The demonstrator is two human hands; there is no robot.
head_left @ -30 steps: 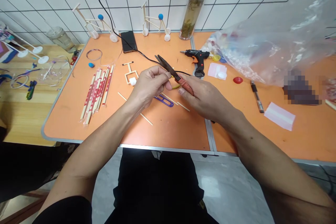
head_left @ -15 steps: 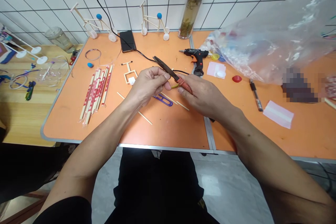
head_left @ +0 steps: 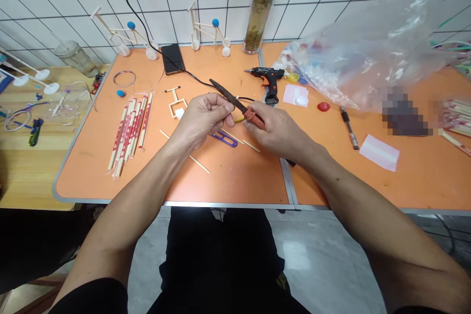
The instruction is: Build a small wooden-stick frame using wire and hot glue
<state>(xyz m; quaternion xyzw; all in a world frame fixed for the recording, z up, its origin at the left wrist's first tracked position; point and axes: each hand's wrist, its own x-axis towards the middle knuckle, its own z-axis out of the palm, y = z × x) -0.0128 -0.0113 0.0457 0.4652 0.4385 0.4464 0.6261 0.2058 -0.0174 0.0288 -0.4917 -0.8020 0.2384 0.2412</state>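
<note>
My right hand [head_left: 275, 126] is wrapped round the reddish handle of a hand tool [head_left: 235, 101] with a long, dark metal nose pointing up and left. Whether it is pliers or a blade I cannot tell. Against the tool's near side, my left hand [head_left: 206, 117] has thumb and forefinger pinched together; what they hold is hidden. Below the hands lie a purple slotted plastic piece [head_left: 225, 139] and thin wooden sticks [head_left: 199, 164]. A small frame of sticks [head_left: 178, 103] with a white piece lies beyond my left hand.
Behind stand two stick models with blue balls [head_left: 131, 25] [head_left: 215, 23], a phone [head_left: 172, 59] and a tea bottle [head_left: 256, 22]. Wrapped chopsticks [head_left: 129, 130] lie left. A glue gun [head_left: 270, 81], plastic bag [head_left: 346, 54], red piece [head_left: 323, 106] and pen [head_left: 349, 128] are right.
The view has shifted slightly to the right, so the table things sit further left. Both hands keep nearly the same pose on and beside the tool.
</note>
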